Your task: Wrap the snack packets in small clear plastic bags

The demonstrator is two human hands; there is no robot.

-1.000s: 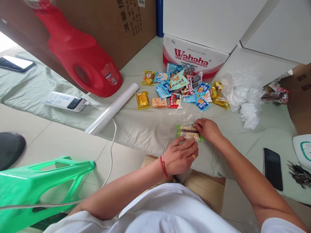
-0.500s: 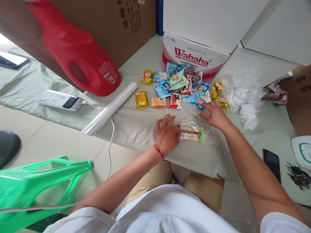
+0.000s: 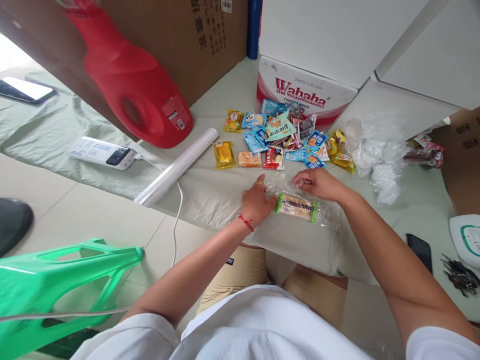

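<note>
A rectangular snack bar [image 3: 299, 208] in a clear wrapper with green ends lies on a sheet of clear plastic film [image 3: 327, 215] near the bed's front edge. To its left, my left hand [image 3: 257, 202] rests on its side at the film's edge. Its thumb is close to the bar's green end and stands apart from the index finger; the other fingers are mostly hidden. Above the bar, my right hand [image 3: 318, 184] pinches the film's far edge between bent fingers and thumb. Behind both hands lies a pile of small wrapped snacks [image 3: 279, 126].
A roll of clear film [image 3: 178, 165] lies at left, beside a white power bank [image 3: 103, 153] with a cable and a red jug [image 3: 138, 95]. Crumpled clear plastic [image 3: 378, 150] sits right of the snacks. A Wahaha carton [image 3: 307, 92] stands behind. A black phone [image 3: 419, 252] lies right.
My right hand has moved left and closed on the film's far edge. My left hand has turned and slid off the bar, uncovering its left green end. The view has shifted slightly.
</note>
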